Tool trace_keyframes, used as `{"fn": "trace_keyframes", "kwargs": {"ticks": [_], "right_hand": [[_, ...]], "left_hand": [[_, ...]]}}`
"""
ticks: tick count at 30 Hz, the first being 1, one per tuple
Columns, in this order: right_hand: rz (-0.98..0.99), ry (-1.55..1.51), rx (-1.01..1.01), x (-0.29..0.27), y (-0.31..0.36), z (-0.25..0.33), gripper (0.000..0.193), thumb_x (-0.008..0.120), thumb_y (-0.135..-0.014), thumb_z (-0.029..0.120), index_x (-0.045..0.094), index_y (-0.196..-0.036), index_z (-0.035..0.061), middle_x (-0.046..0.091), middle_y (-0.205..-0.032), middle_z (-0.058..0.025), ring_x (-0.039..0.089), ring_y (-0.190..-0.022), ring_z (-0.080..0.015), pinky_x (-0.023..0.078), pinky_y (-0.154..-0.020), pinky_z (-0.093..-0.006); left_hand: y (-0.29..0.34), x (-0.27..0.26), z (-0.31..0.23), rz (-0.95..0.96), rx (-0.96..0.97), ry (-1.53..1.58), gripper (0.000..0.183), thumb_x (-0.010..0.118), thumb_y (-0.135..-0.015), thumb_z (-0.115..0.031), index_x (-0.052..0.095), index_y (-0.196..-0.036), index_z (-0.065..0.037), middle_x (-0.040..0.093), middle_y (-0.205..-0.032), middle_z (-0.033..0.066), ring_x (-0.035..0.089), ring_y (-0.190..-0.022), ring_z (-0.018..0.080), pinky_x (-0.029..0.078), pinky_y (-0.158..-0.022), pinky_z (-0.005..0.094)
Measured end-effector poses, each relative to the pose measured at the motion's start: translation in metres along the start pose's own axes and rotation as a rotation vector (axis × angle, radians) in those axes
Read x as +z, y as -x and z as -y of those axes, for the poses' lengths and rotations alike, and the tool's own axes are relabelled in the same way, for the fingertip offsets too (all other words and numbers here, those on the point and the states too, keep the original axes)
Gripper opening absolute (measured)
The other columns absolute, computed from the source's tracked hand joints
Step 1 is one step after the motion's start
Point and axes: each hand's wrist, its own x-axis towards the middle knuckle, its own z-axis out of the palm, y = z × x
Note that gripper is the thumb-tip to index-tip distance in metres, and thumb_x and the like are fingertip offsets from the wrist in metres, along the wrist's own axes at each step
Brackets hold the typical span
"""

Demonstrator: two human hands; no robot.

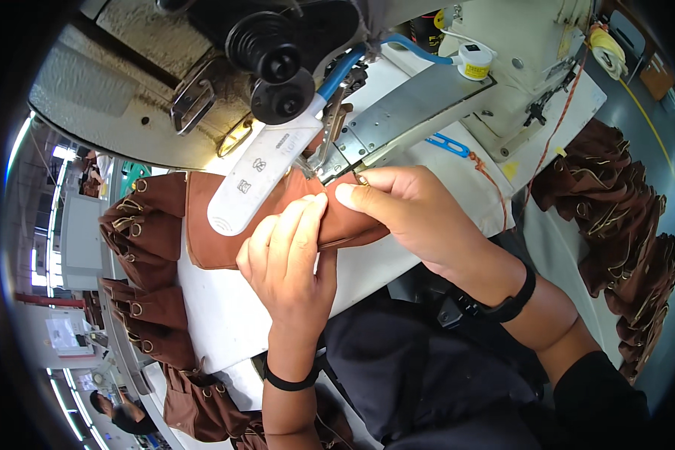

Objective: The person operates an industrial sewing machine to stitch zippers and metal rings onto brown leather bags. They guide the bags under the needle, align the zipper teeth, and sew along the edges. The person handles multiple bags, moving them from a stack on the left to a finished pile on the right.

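Observation:
A brown leather bag piece (225, 202) lies under the needle and presser foot (310, 168) of a sewing machine (139, 90). My left hand (292, 255) bears on its near side, fingers close together on top, while the thumb goes out of sight below the near edge. Close to the presser foot, my right hand (405, 210) pinches the same piece between thumb and bent forefinger. A small brass-coloured bit (362, 180) shows beside that forefinger. Part of the piece is covered by a white paddle-shaped plate (255, 172) on the machine.
Brown bag pieces with metal rings (146, 225) hang along the left table edge. More are heaped at the right (607, 217). A small white pot (475, 61) stands on the machine bed, near a blue plastic tool (448, 144) on an orange cord. Another person (124, 412) is far left.

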Motion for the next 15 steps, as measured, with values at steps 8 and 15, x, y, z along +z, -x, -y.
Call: {"fn": "trace_keyframes", "kwargs": {"ticks": [8,15], "right_hand": [[-0.074,0.197,-0.142,-0.002,-0.019,-0.002,0.028,0.062,-0.103,0.021,0.073,-0.095,-0.0043,0.07,-0.088,0.0002,0.06,-0.081,-0.0035,0.05,-0.071,-0.0229],[-0.318,0.811,-0.343,0.006,-0.028,0.001,0.034,0.064,-0.096,0.021,0.062,-0.075,-0.0057,0.058,-0.061,-0.013,0.053,-0.056,-0.0191,0.044,-0.057,-0.036]], "left_hand": [[-0.015,-0.007,0.007,0.081,-0.028,0.059,0.056,0.078,-0.075,-0.006,0.069,-0.13,-0.015,0.069,-0.128,0.0002,0.06,-0.112,0.0192,0.036,-0.095,0.0355],[-0.014,-0.004,0.011,0.061,0.001,0.059,0.056,0.078,-0.075,-0.007,0.069,-0.13,-0.015,0.069,-0.128,-0.0002,0.06,-0.11,0.0193,0.038,-0.096,0.0369]]}}
